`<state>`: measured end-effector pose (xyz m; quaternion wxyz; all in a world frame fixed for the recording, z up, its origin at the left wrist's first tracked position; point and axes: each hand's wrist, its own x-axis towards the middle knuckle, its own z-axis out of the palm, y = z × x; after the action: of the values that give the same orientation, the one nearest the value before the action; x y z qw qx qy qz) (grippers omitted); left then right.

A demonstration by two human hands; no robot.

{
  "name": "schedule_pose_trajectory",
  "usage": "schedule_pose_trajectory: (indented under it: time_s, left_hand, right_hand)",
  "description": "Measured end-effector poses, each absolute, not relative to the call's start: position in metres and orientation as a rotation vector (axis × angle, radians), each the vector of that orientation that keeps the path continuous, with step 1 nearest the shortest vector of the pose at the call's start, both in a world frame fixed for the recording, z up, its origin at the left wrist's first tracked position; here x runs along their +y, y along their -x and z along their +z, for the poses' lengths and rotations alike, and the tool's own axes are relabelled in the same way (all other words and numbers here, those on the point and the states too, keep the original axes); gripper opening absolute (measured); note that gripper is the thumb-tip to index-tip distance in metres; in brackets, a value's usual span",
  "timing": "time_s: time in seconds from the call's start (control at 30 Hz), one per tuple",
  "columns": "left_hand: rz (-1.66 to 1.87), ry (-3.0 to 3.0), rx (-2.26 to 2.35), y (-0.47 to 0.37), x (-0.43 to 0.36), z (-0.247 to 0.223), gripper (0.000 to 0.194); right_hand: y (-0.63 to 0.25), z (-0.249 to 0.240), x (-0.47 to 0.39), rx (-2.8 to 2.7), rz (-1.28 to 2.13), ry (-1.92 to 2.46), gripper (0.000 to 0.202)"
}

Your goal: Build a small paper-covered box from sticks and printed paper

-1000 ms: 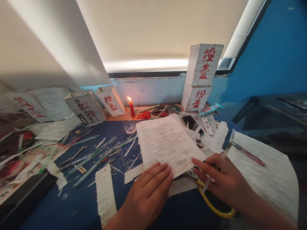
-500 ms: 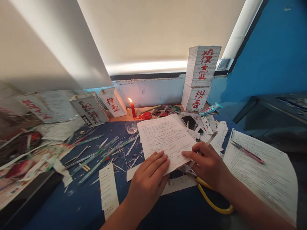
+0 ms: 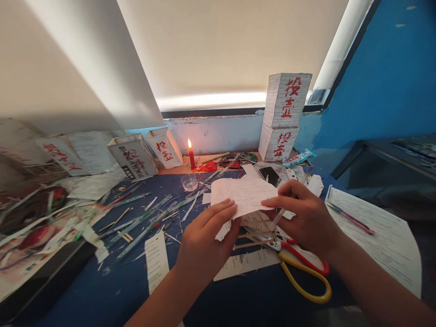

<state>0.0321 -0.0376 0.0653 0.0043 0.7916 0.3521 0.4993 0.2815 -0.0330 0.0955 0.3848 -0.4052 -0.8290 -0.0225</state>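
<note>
A printed sheet of paper [image 3: 243, 193] is raised and bowed above the desk. My left hand [image 3: 213, 231] pinches its near left edge, thumb below and fingers on top. My right hand [image 3: 301, 213] grips the right corner and also has a thin translucent stick [image 3: 278, 218] between its fingers. Beneath the sheet, partly hidden, is a frame of thin wooden strips [image 3: 254, 238]. Scissors with red and yellow handles [image 3: 304, 279] lie just under my right hand. A printed paper strip [image 3: 247, 263] lies nearer me.
A lit red candle [image 3: 191, 159] stands at the back beside a small glass dish [image 3: 189, 183]. Paper-covered boxes with red characters [image 3: 279, 143] are stacked at the back right. Clear glue sticks [image 3: 150, 227] and scraps litter the left. A pen [image 3: 352, 219] rests on papers [image 3: 378, 245].
The sheet has gone from lying nearly flat to being lifted and bowed, its far edge now closer. The wooden frame and the scissors' red handle have come into sight.
</note>
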Motion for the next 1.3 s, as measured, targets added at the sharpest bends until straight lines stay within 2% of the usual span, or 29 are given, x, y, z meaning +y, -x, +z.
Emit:
schedule_pose_trajectory:
  time_s: [0.23, 0.43, 0.6, 0.8, 1.0, 1.1, 1.3]
  left_hand:
    - [1.451, -2.169, 1.179, -0.029, -0.024, 0.084, 0.021]
    - [1.407, -2.141, 1.223, -0.029, -0.003, 0.101, 0.013]
    - [1.335, -2.195, 1.236, -0.028, 0.014, 0.114, 0.009]
    - [1.169, -2.467, 1.199, -0.030, 0.021, 0.125, 0.015]
    - [1.064, -2.623, 1.303, -0.038, 0.025, 0.132, 0.013]
    - [1.044, -2.626, 1.294, -0.039, 0.027, 0.135, 0.014]
    - [1.100, -2.633, 1.295, -0.039, 0.028, 0.133, 0.015]
  right_hand:
    - [-0.285, 0.122, -0.021, -2.131, 0.081, 1.158, 0.011]
    - [-0.281, 0.133, -0.001, -2.153, 0.083, 1.220, 0.008]
    - [-0.272, 0.139, 0.014, -2.180, 0.100, 1.148, 0.012]
    - [-0.261, 0.145, 0.022, -2.229, 0.084, 1.139, 0.014]
    - [-0.261, 0.152, 0.025, -2.291, 0.087, 1.146, 0.017]
    - [-0.259, 0.155, 0.029, -2.323, 0.087, 1.130, 0.021]
    - [-0.252, 0.157, 0.037, -2.394, 0.000, 1.082, 0.015]
